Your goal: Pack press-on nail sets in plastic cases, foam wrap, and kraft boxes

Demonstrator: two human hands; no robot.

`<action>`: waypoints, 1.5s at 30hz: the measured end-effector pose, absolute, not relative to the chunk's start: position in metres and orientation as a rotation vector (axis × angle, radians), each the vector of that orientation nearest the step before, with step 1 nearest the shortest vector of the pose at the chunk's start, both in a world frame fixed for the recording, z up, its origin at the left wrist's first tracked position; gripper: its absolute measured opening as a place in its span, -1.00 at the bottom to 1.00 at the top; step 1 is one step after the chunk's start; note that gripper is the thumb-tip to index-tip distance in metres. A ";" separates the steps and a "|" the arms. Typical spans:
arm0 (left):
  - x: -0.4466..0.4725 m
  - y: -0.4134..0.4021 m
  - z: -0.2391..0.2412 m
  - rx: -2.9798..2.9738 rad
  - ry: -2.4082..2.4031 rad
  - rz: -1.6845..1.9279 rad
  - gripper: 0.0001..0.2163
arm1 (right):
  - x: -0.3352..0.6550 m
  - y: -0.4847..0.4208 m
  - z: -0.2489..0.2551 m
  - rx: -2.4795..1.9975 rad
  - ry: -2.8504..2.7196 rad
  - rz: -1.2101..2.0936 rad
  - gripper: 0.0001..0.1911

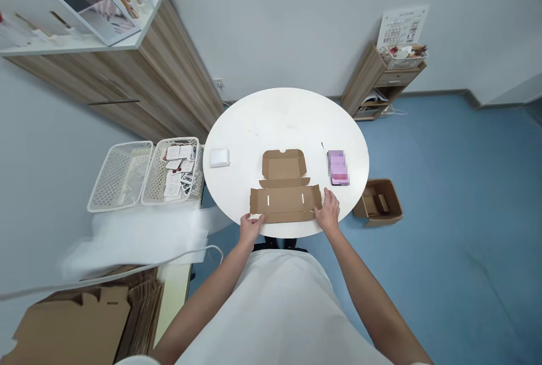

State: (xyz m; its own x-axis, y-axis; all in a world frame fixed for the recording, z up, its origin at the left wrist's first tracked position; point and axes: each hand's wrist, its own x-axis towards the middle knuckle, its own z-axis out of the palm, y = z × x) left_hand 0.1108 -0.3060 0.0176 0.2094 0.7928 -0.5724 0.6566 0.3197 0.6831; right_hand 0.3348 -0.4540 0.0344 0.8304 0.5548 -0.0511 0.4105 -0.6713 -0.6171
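Note:
A brown cardboard mailer box, partly folded, lies opened out on the round white table. Its lid panel with a small notch points away from me, and the side flaps stand partly raised. Two short white slots show in the near panel. At the near left corner, my left hand grips the cardboard between thumb and fingers. My right hand is closed at the right end flap, its thumb against the cardboard. Right of the box lies a purple phone-like item, its face blurred out.
A small white packet sits at the table's left. Left of the table stand a white basket of cards and another basket. Flattened cardboard boxes are stacked at lower left. An open carton stands on the floor, right.

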 end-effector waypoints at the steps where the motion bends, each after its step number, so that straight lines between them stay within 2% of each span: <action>1: 0.111 -0.306 0.017 1.358 1.481 0.133 -0.39 | 0.337 -0.451 0.039 -2.434 -0.775 0.286 -0.27; 7: 0.124 -0.300 0.022 1.124 1.392 0.141 -0.32 | 0.363 -0.416 0.065 -2.513 -1.076 0.376 -0.54; 10: 0.127 -0.298 0.024 1.035 1.371 0.190 -0.28 | 0.373 -0.399 0.070 -2.504 -1.122 0.472 -0.58; 16: 0.128 -0.295 0.021 0.928 1.390 0.292 -0.33 | 0.386 -0.380 0.068 -2.468 -1.149 0.656 -0.64; 19: 0.131 -0.291 0.022 0.848 1.381 0.348 -0.41 | 0.394 -0.372 0.060 -2.433 -1.083 0.769 -0.63; 23: 0.136 -0.280 0.026 0.745 1.349 0.383 -0.72 | 0.401 -0.362 0.049 -2.353 -0.986 0.861 -0.62; 25: 0.140 -0.274 0.028 0.712 1.363 0.410 -0.79 | 0.404 -0.358 0.046 -2.299 -0.970 0.843 -0.61; 33: 0.158 -0.262 0.030 0.616 1.409 0.446 -0.84 | 0.414 -0.357 0.049 -2.135 -1.245 0.705 -0.52; 42: 0.164 -0.261 0.030 0.526 1.453 0.531 -0.85 | 0.396 -0.364 0.057 -2.331 -1.579 0.684 -0.53; 45: 0.165 -0.261 0.028 0.510 1.444 0.538 -0.85 | 0.389 -0.365 0.058 -2.379 -1.649 0.709 -0.34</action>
State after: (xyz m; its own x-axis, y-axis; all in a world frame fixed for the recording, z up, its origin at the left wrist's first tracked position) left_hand 0.1647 -0.2607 0.0283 0.0517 0.6253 -0.7787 -0.0368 0.7804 0.6242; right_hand 0.3889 -0.3651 0.0579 0.2790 0.9160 -0.2884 0.8394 -0.3785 -0.3901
